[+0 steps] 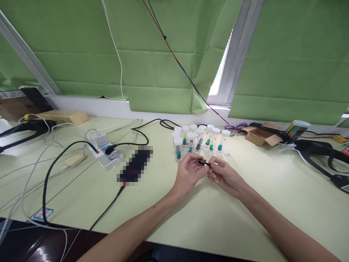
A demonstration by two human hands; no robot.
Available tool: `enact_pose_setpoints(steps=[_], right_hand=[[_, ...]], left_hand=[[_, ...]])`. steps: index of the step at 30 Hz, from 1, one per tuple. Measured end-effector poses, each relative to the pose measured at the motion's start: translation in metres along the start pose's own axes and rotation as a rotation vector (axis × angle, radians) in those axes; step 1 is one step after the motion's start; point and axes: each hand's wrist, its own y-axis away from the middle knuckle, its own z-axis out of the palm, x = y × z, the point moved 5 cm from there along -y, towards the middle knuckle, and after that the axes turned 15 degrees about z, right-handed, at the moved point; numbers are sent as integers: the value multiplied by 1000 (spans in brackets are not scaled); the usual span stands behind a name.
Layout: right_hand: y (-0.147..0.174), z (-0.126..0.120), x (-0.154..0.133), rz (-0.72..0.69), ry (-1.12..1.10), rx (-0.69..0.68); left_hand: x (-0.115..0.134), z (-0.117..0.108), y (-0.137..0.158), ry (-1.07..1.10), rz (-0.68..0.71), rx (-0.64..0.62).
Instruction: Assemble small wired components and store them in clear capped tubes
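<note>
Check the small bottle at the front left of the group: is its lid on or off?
On: a white lid covers the top of the small bottle. Whether it's tight, I cannot tell.

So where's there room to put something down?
Try the bare table between the dark blurred thing and left hand, or between the right hand and open box. It's crowded around the jars and the left-side cables.

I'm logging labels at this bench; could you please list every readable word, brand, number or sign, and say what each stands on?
No text can be read.
Sticker on the table: too small.
Printed can: too blurred.
Label on the cardboard box: too small.
White tag, right edge: too small.
Dark device: pixelated.
Black held part: no text visible.
</note>
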Motion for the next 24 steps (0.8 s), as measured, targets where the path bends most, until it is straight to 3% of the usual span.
enact_pose_setpoints(steps=[10,19,24], right_hand=[[2,-2,-7,-66,10,75],[1,-1,-6,-26,-44,73],[4,0,-11,-65,62,90]], left_hand=[[3,-2,-3,-97,32,-2],[6,0,-3,-206,138,10],[7,-2,-3,-231,166,26]])
